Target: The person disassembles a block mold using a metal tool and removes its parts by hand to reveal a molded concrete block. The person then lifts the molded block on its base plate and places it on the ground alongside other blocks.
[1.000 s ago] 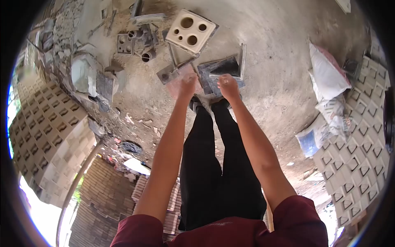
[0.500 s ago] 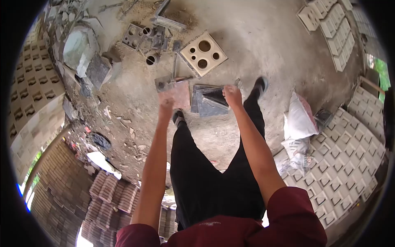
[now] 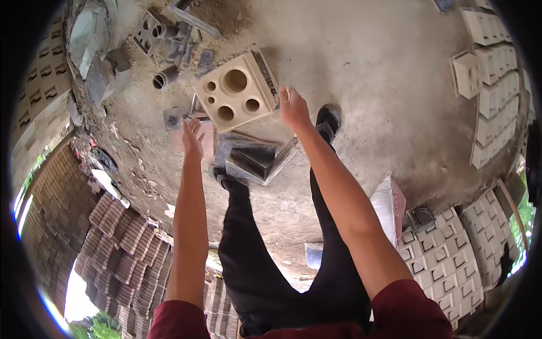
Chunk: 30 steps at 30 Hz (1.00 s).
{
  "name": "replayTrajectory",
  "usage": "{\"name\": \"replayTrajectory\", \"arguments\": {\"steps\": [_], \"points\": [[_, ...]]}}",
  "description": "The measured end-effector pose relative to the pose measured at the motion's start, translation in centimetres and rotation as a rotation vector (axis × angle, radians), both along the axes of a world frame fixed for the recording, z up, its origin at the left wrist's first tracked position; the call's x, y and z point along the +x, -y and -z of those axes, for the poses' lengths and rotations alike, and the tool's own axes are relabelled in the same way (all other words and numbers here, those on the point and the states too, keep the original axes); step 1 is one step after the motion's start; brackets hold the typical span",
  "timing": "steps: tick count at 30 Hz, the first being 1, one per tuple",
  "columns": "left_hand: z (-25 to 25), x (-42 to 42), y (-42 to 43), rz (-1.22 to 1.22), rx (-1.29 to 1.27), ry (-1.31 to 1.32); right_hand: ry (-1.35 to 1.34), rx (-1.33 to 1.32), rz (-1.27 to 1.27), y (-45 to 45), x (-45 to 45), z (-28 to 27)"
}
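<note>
A pale block [image 3: 241, 116] with several round holes of different sizes sits on the ground ahead of me. My left hand [image 3: 193, 139] is open, fingers spread, in front of the block's left side and over a reddish plate [image 3: 208, 141]. My right hand [image 3: 294, 110] is at the block's right edge with its fingers stretched out. I cannot tell whether it touches the block. Nearer my feet, a dark angled metal frame [image 3: 254, 168] lies on dark flat plates [image 3: 226, 148]. Neither hand holds anything that I can see.
At the upper left lie a holed metal plate [image 3: 148, 33], a short pipe [image 3: 165, 78] and a long metal bar [image 3: 195, 21]. Rows of pale blocks [image 3: 497, 85] stand at the upper right. A white sack [image 3: 387, 206] and stacked blocks [image 3: 446, 265] are at the lower right.
My view has shifted right and closer to the holed block. My right hand has left the dark metal frame and moved up beside the block. My left hand's fingers have spread.
</note>
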State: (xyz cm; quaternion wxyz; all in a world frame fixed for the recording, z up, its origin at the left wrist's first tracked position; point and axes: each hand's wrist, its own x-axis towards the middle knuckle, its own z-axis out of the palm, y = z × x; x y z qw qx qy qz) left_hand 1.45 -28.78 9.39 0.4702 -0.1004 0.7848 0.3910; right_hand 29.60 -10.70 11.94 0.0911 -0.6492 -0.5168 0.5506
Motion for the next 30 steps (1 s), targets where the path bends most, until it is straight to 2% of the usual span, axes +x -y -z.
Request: {"name": "replayTrajectory", "arguments": {"steps": [2, 5, 10, 12, 16, 21, 25, 27, 29, 30], "points": [[1.2, 0.9, -0.3, -0.066, 0.01, 0.012, 0.004, -0.097, -0.155, -1.1, 1.2, 2.4], [2.3, 1.1, 0.6, -0.136, 0.047, 0.036, -0.127, -0.071, -0.183, -1.6, 2.7, 5.3], [2.4, 0.9, 2.7, -0.129, 0.016, 0.033, -0.178, -0.142, -0.21, -1.0, 3.0, 7.9], [2.2, 0.8, 3.1, -0.141, 0.004, 0.036, -0.231, -0.171, -0.082, -0.2, 2.3, 8.9], [2.2, 1.1, 2.1, -0.158, 0.077, 0.079, -0.306, -0.219, 0.017, 0.7, 1.1, 10.7], [2.9, 1.7, 0.3, -0.1, 0.088, 0.108, -0.465, -0.088, 0.076, 0.2, -0.5, 11.9], [4.0, 1.9, -0.3, -0.185, 0.074, 0.112, -0.712, -0.145, 0.164, -0.5, -1.8, 12.7], [4.6, 1.8, 0.1, -0.196, 0.085, 0.129, -0.677, -0.174, 0.103, -1.3, -1.9, 12.4], [4.6, 1.8, 0.3, -0.234, 0.02, 0.106, -0.441, -0.114, -0.158, -1.9, -2.4, 11.7], [4.3, 1.9, 0.5, -0.224, 0.015, 0.112, -0.436, -0.116, -0.146, -2.1, -2.5, 11.3]]}}
